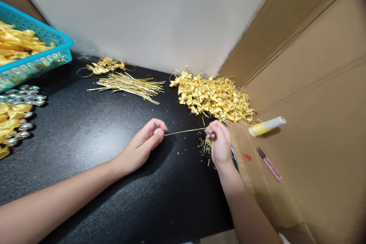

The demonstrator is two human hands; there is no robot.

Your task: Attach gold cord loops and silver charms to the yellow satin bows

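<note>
A thin gold cord (184, 131) is stretched level between my two hands above the black table (85, 129). My left hand (143, 145) pinches its left end between thumb and fingers. My right hand (219, 143) is closed round the other end, beside small gold scraps (205, 146) on the table. What else sits inside the right fingers is hidden.
A heap of yellow ribbon bows (214, 97) lies behind my hands. Cut gold cords (128, 85) and a few bows (104, 66) lie at the back. A blue basket (42, 59) of ribbons, silver beads (24, 99), a spool (267, 126), a pink tool (270, 165) on cardboard (314, 122).
</note>
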